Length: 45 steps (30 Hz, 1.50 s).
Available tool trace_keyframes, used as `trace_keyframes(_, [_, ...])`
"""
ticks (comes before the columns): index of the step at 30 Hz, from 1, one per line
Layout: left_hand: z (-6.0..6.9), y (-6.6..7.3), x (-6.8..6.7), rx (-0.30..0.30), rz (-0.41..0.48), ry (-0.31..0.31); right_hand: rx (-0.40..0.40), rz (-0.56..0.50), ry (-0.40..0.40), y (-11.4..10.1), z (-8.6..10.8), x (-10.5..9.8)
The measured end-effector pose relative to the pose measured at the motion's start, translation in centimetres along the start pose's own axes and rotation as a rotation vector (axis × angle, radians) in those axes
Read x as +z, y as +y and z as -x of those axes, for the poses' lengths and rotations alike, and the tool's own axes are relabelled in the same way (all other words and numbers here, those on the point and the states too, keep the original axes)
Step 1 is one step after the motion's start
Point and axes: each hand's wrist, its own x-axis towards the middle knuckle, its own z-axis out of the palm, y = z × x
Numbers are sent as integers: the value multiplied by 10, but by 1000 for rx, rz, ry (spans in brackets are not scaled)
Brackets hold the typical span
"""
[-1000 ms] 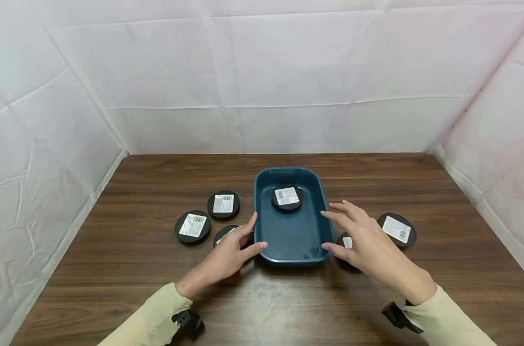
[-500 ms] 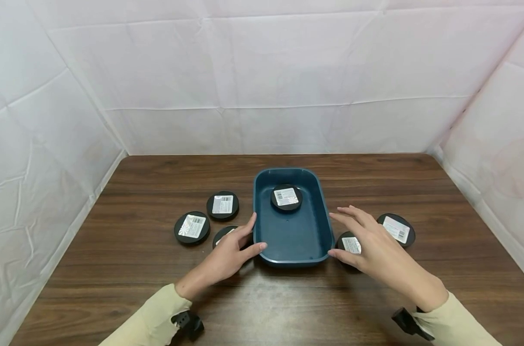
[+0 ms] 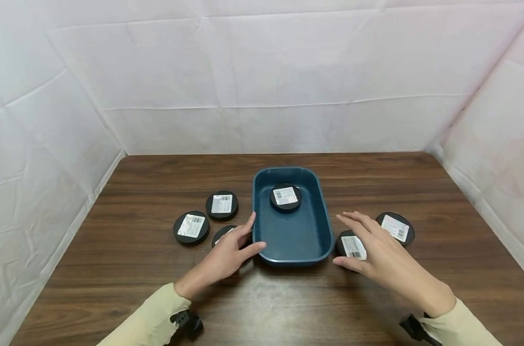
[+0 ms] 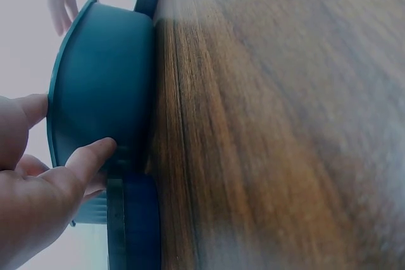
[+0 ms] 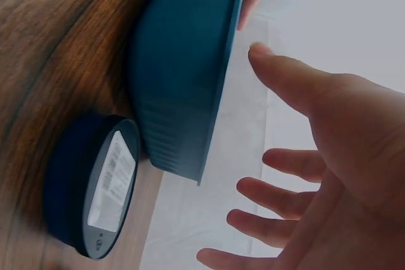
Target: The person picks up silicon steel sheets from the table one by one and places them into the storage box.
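A blue rectangular tray (image 3: 288, 235) stands on the table with one black round tin (image 3: 285, 197), label up, inside near its far end. The left hand (image 3: 229, 252) rests at the tray's left side, thumb over the rim; in the left wrist view its fingers touch the tray's outer wall (image 4: 104, 74). The right hand (image 3: 385, 259) hovers with spread fingers, holding nothing, above a labelled tin (image 3: 353, 246) close to the tray's right side. That tin (image 5: 114, 181) lies below the right palm in the right wrist view, apart from the fingers.
Two black tins (image 3: 221, 205) (image 3: 191, 228) lie left of the tray, and a third tin (image 3: 220, 234) is partly covered by the left hand. Another tin (image 3: 396, 228) lies beyond the right hand. White cloth walls (image 3: 262, 125) stand behind and beside the wooden table (image 3: 158, 187).
The right hand has moved from the tray's right rim, rightward and slightly toward the person, over the nearby tin. The left hand and the tray have stayed practically in place.
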Motion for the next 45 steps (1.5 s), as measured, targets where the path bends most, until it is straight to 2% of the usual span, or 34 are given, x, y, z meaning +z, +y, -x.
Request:
trace_keyframes(26, [0, 1, 0, -1, 2, 0, 93, -16, -81, 26, 6, 16])
trace_keyframes(36, [1, 0, -1, 2, 6, 2, 61, 1, -108, 31, 12, 27])
trace_keyframes(45, [2, 1, -1, -12, 8, 1, 25, 33, -93, 34, 13, 36])
